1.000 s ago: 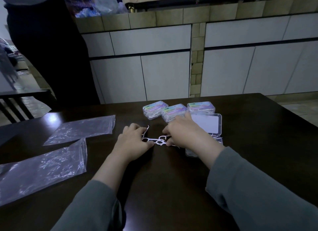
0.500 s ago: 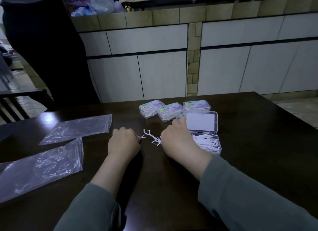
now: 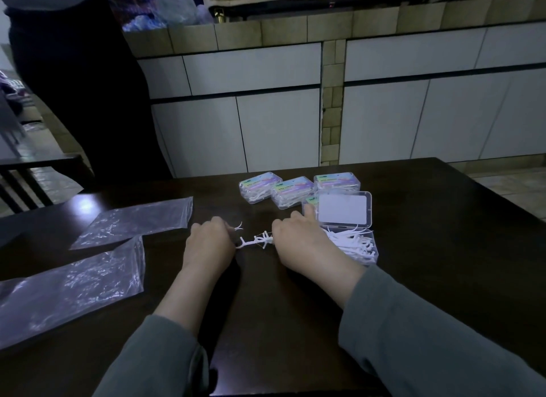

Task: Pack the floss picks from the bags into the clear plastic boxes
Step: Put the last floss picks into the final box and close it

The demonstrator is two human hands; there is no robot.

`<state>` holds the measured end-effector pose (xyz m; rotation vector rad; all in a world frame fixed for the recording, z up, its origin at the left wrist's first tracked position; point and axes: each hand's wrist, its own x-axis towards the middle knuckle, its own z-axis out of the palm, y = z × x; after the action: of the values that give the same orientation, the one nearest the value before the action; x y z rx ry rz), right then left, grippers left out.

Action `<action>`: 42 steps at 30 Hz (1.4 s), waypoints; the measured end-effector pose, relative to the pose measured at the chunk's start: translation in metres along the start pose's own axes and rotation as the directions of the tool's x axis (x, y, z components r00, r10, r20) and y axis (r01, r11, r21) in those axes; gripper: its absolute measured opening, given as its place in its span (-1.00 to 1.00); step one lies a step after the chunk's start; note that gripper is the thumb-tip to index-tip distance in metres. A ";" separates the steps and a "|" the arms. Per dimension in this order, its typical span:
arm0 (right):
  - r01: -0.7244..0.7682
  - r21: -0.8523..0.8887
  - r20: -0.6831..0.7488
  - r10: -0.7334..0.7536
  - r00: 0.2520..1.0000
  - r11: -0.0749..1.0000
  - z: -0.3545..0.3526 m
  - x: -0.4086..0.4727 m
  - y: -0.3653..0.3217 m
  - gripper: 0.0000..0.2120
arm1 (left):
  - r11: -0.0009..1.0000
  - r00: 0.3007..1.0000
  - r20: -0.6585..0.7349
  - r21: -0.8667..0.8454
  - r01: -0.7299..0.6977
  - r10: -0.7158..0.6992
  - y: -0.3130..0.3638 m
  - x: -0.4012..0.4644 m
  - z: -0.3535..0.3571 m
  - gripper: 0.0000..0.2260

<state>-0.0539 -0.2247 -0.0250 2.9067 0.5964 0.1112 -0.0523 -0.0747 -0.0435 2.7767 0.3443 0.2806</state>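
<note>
Fingers of right hand (image 3: 307, 244) hide its grip on floss picks (image 3: 255, 240).

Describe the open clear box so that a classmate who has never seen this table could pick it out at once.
On the dark table, look past the right hand toward a cluster of small clear boxes. The open box is the nearest one, its tray full of white floss picks. Unlike the three closed boxes behind it, its lid stands open, showing a white label.

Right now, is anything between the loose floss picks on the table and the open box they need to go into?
Only the right hand itself: it lies between the loose floss picks and the open clear box. The box's lid is raised at the back, so its top is open. No other object shows on that stretch of table.
</note>
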 end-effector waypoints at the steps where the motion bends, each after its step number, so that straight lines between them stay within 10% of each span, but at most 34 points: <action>1: 0.004 0.021 -0.017 -0.004 1.000 1.000 0.000 0.000 0.001 -0.81 | 1.000 1.000 -0.023 -0.019 -0.003 0.003 -0.002 0.002 0.000 -0.82; 5: 0.001 0.052 -0.047 0.001 0.999 0.999 -0.003 0.001 0.007 -0.85 | 0.973 0.985 -0.147 -0.201 -0.117 0.088 -0.008 0.002 0.001 -0.77; 12: -0.026 0.043 -0.055 0.029 0.998 0.999 -0.004 0.003 0.008 -0.83 | 0.913 0.910 0.070 -0.039 -0.406 0.408 -0.004 -0.001 0.001 -0.77; 22: -0.054 0.033 -0.129 0.058 0.990 0.998 -0.002 0.003 0.014 -0.85 | 0.955 0.953 0.070 0.023 -0.296 0.294 0.001 -0.010 -0.016 -0.95; 30: -0.087 0.045 -0.189 0.094 0.977 0.995 -0.001 0.002 0.012 -0.85 | 0.899 0.960 0.125 0.338 -0.279 0.251 0.014 -0.016 0.002 -0.69; 42: -0.228 0.243 -0.261 0.290 0.921 0.943 -0.005 -0.048 0.085 -0.77 | 0.948 0.939 -0.171 -0.062 -0.312 0.298 0.035 -0.025 -0.002 -0.88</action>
<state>-0.0662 -0.3202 -0.0065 3.1880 0.2670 0.5574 -0.0698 -0.1127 -0.0339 2.7192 -0.0656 0.5803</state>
